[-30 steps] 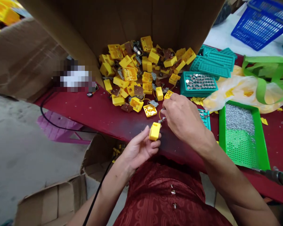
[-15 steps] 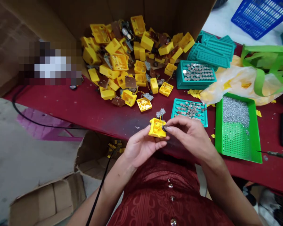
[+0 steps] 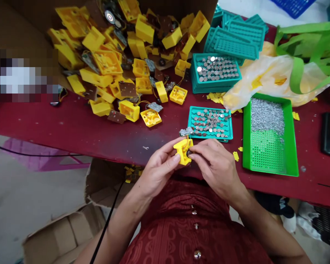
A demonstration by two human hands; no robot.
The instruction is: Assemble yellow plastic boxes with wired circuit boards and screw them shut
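My left hand (image 3: pixel 161 165) grips a yellow plastic housing (image 3: pixel 183 152) from below, its fingers curled around it. My right hand (image 3: pixel 216 165) is pinching a small dark part (image 3: pixel 190 152) against the housing's side. Thin yellow wires rise from the housing to a small grey metal plate (image 3: pixel 186 131), which lies just above my fingers. The housing's inside is partly hidden by my fingers. A heap of yellow housings and brown boards (image 3: pixel 107 62) lies at the upper left. A teal tray of button cells (image 3: pixel 210 124) sits just beyond my right hand.
The work surface is a dark red table (image 3: pixel 71 128). A stack of teal trays (image 3: pixel 216 69) and a green tray of metal bits (image 3: pixel 266 135) stand to the right. A cardboard box (image 3: pixel 63 234) sits below the table edge, with a black cable (image 3: pixel 107 223) beside my left arm.
The view has tilted down, so the table items sit higher. My hands have come closer together, and the housing has turned. The grey plate now rests above it.
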